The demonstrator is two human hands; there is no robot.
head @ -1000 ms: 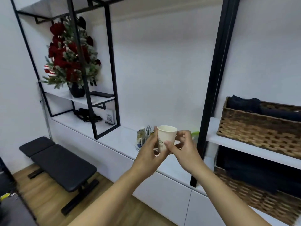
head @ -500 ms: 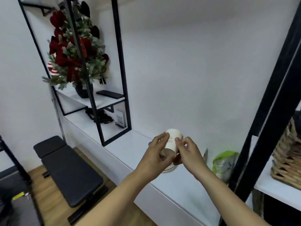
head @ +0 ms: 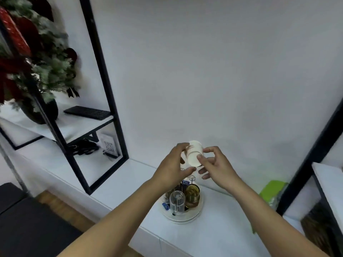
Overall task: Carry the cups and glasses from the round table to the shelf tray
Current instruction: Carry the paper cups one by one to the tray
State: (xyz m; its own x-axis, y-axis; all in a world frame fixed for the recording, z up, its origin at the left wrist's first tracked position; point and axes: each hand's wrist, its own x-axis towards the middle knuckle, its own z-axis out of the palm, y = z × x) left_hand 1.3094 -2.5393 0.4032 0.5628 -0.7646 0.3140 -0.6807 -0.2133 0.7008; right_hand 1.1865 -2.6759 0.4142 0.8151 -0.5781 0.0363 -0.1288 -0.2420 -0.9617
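Observation:
A white paper cup point(head: 194, 153) is held tilted, bottom toward the wall, between both hands above the shelf. My left hand point(head: 172, 167) grips its left side and my right hand point(head: 213, 166) pinches its right side with thumb and forefinger. Directly below stands a round white tray point(head: 182, 217) on the white shelf top point(head: 118, 184). On the tray stand an upside-down clear glass point(head: 177, 202), an amber glass point(head: 193, 194) and a thin metal rack. The round table is out of view.
A black metal shelf frame point(head: 104, 89) rises to the left, holding a plant with red flowers point(head: 31, 58), a black keyboard point(head: 87, 112) and a QR-code sign point(head: 108, 146). A green bag point(head: 272, 190) lies right of the tray beside another black post point(head: 311, 154). A dark bench point(head: 22, 225) stands low left.
I have come closer to the shelf and look down on the tray. The cup went from upright to tipped over between both hands, and the tray's glasses have come into view below.

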